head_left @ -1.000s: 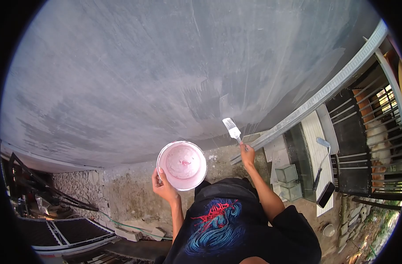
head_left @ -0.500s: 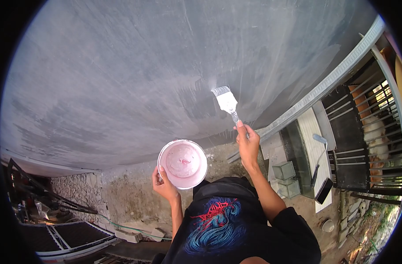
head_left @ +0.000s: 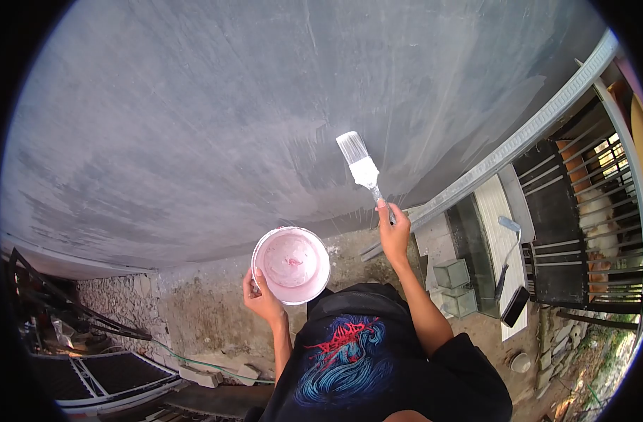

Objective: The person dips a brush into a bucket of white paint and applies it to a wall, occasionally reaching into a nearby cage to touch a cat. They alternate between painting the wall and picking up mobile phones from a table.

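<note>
My right hand [head_left: 394, 228] grips the handle of a flat paintbrush [head_left: 364, 171], whose ferrule and bristles are coated in white. The bristles point up toward a grey wall [head_left: 216, 119] with streaky lighter and darker patches; whether they touch it I cannot tell. Lower left, my left hand [head_left: 264, 299] holds a round white bucket [head_left: 291, 265] by its rim, thumb on the near edge. Inside the bucket is whitish-pink paint residue with a small reddish spot.
A pale board [head_left: 501, 246] at the right carries a paint roller [head_left: 509, 225] and a black phone [head_left: 514, 307]. Glass blocks [head_left: 454, 274] stand beside it. A barred cage [head_left: 589, 225] with a pale animal is far right. A green hose [head_left: 195, 362] and dark metal frames lie lower left.
The brush has tilted more upright, its bristles now straight rather than bent against the wall. My right hand has shifted slightly down. The bucket has barely moved.
</note>
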Motion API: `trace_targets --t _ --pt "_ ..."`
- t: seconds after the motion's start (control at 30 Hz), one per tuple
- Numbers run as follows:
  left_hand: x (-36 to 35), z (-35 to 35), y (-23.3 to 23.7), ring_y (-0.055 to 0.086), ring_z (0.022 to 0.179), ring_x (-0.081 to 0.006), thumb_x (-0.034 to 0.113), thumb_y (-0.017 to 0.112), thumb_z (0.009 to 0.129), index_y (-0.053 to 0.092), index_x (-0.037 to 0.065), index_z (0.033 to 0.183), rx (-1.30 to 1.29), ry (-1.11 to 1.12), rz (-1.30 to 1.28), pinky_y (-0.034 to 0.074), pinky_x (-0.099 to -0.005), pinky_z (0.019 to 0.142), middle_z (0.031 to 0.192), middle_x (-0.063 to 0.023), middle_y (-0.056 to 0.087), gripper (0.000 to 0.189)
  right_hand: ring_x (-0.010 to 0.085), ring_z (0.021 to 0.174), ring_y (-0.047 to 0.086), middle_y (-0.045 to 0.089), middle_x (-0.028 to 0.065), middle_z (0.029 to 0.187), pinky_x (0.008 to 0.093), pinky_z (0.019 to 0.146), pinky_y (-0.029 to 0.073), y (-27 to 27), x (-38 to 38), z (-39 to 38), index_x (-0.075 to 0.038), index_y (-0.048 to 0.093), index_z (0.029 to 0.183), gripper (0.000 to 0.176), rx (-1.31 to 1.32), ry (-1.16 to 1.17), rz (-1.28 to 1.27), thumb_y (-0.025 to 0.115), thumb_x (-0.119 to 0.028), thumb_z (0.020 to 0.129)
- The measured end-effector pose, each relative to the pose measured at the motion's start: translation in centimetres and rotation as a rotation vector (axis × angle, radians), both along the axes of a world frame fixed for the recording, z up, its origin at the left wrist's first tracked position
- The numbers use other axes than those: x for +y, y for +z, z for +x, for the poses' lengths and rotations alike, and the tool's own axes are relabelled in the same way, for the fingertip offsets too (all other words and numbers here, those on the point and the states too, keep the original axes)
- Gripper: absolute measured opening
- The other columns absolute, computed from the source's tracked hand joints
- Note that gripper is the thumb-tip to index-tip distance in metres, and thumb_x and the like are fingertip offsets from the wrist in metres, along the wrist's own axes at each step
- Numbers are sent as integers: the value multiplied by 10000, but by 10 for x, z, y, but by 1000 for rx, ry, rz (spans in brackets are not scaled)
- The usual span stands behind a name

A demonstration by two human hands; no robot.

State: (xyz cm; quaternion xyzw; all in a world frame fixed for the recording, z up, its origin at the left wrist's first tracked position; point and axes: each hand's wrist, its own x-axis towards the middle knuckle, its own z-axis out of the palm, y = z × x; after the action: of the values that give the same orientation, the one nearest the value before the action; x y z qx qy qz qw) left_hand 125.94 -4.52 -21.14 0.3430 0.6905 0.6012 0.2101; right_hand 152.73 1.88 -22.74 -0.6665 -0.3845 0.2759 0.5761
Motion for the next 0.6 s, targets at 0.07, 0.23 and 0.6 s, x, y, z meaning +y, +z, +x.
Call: trace_targets --t 0.07,0.23,0.6 --pt "1 -1 1 488 730 -80 206 653 937 658 -44 1083 -2 1 -4 404 -237 654 828 -7 570 289 197 692 590 674 149 745 350 684 453 -65 -3 6 51 679 886 454 -24 -19 -128 581 -386 957" --pt "-1 -1 9 521 761 -87 199 653 939 648 -55 1105 -34 36 20 434 -245 696 831 -14 581 304 257 712 603 680 167 750 391 733 462 -167 -18 24 48 698 875 474 77 -87 -422 589 -409 935" --pt "3 0 5 500 756 -86 202 654 938 654 -48 1098 -1 2 -2 419 -246 677 834 -12 574 296 33 531 310 377 -69 592 219 493 239 27 -19 27 24 668 895 369 442 -42 -68 587 -327 976"
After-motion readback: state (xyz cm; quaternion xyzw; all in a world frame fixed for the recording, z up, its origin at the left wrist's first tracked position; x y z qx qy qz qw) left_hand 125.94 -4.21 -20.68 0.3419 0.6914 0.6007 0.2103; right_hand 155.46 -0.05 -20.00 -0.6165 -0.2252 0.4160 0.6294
